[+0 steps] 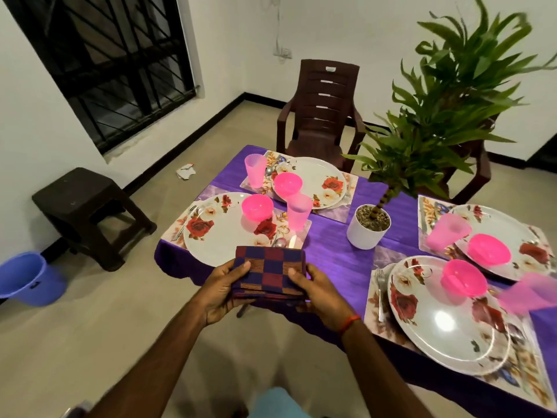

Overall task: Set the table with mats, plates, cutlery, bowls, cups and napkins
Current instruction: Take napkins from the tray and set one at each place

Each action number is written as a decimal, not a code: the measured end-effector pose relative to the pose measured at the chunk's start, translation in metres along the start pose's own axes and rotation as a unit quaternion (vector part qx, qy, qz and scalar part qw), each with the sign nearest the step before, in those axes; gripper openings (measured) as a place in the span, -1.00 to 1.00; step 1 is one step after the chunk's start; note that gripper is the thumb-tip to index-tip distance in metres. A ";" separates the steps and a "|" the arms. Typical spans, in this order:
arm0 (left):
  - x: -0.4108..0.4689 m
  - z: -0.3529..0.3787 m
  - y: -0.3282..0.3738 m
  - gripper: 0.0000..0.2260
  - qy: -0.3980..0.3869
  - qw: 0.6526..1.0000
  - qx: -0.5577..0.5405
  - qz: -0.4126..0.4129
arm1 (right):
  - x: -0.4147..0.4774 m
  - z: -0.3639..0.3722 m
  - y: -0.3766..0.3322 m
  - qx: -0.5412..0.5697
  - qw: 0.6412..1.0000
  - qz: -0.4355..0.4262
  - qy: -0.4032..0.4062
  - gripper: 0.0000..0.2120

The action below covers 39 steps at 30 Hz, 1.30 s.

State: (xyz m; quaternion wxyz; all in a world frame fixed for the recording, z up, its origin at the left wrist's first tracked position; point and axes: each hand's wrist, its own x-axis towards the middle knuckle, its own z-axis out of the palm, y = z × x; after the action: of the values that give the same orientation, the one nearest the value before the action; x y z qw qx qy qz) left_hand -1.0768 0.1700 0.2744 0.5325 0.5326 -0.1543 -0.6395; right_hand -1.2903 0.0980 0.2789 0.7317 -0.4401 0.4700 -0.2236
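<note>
A folded stack of checked red-and-blue napkins (pixel 269 273) hangs over the near corner of the purple-clothed table (pixel 337 251). My left hand (pixel 223 289) grips its left side and my right hand (pixel 316 292) grips its right side, thumbs on top. Just beyond the napkins lies a floral plate (pixel 220 233) on a mat, with a pink bowl (pixel 257 207), a pink cup (pixel 298 211) and a spoon (pixel 280 243). Three more floral plates carry pink bowls, for instance the near right plate (pixel 446 321) with its bowl (pixel 463 278) and a fork (pixel 380 292).
A potted plant in a white pot (pixel 366 233) stands mid-table, its leaves reaching over the right side. A brown chair (pixel 319 110) sits at the far end. On the floor to the left are a dark stool (pixel 87 212) and a blue bucket (pixel 30 279).
</note>
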 end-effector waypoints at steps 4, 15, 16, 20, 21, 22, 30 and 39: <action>0.013 -0.001 -0.005 -0.58 -0.045 0.999 -0.003 -0.025 | 0.003 -0.005 0.013 0.017 0.997 -0.056 0.058 -0.66; 0.057 0.020 -0.028 -0.57 -0.091 0.990 0.105 -0.033 | 0.007 -0.052 0.040 -0.024 0.985 -0.055 0.160 -0.72; 0.063 0.023 -0.029 -0.60 -0.087 0.989 0.112 -0.040 | 0.009 -0.057 0.039 -0.031 0.983 -0.055 0.174 -0.74; 0.090 0.041 -0.036 -0.66 -0.053 0.990 0.113 -0.059 | 0.025 -0.075 0.039 -0.056 0.966 -0.043 0.250 -0.84; 0.098 0.047 -0.038 -0.67 -0.044 0.991 0.110 -0.060 | 0.031 -0.081 0.038 -0.066 0.963 -0.041 0.260 -0.86; 0.105 0.051 -0.039 -0.67 -0.035 0.992 0.105 -0.060 | 0.037 -0.087 0.038 -0.075 0.960 -0.038 0.269 -0.87; 0.163 0.083 -0.031 -0.88 0.008 0.995 0.021 -0.098 | 0.090 -0.134 0.033 -0.181 0.939 -0.055 0.286 -0.83; 0.212 0.099 -0.044 -0.82 0.078 0.991 -0.018 -0.111 | 0.144 -0.167 0.036 -0.189 0.942 -0.016 0.278 -0.80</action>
State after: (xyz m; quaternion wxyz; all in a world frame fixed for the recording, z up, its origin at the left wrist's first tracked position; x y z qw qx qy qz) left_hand -1.1544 -0.0293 0.1694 0.4785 0.5847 -0.0410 -0.6538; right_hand -1.3750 -0.0624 0.1493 0.4721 -0.4980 0.6809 -0.2559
